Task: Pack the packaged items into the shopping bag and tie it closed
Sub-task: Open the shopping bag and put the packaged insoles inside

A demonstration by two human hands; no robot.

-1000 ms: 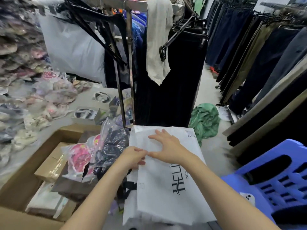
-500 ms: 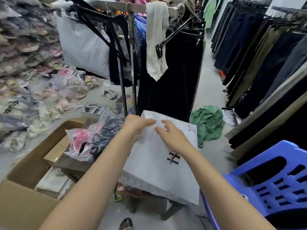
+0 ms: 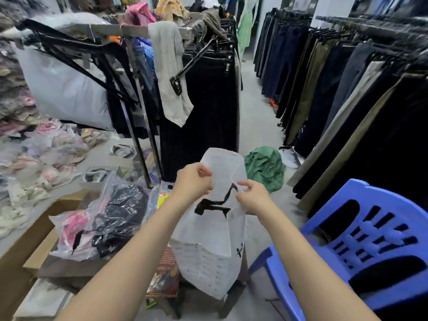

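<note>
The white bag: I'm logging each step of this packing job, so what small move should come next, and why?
Probably pull the two hands apart to open the mouth. The left hand and right hand each pinch the top of the white bag, which hangs flat, while the packaged items lie beside it.

both hands gripped a white shopping bag (image 3: 208, 230) that hung upright: left hand (image 3: 193, 180) on its left edge, right hand (image 3: 253, 196) on its right. clear packaged items (image 3: 104, 218) lay left, a blue chair (image 3: 361, 239) right.
</note>
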